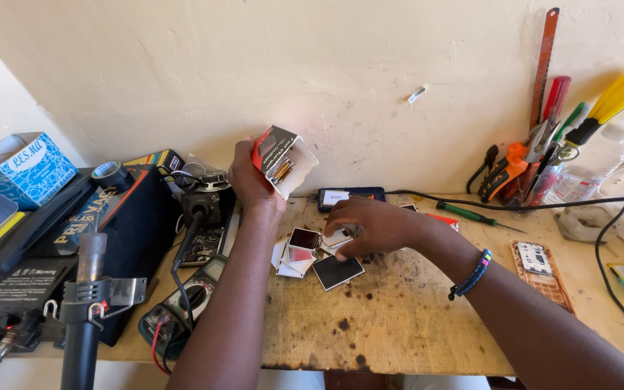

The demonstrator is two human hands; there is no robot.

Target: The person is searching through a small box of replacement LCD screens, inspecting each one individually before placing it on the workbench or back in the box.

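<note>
- Here the left hand (pixel 248 177) lifts a small open box (pixel 283 160), red and black outside, white inside, grip clenched round it.
- At five o'clock from it, the right hand (pixel 370 227) pinches one white card (pixel 337 238) on the bench (pixel 399 318).
- Beneath lie about five small cards (pixel 305 249); one black square (pixel 337 271).
- One blue patterned carton (pixel 27 167) at nine o'clock.

arms: bare, no sleeves | right wrist: beaded bracelet (pixel 471 275) (blue, black, white beads)
</note>
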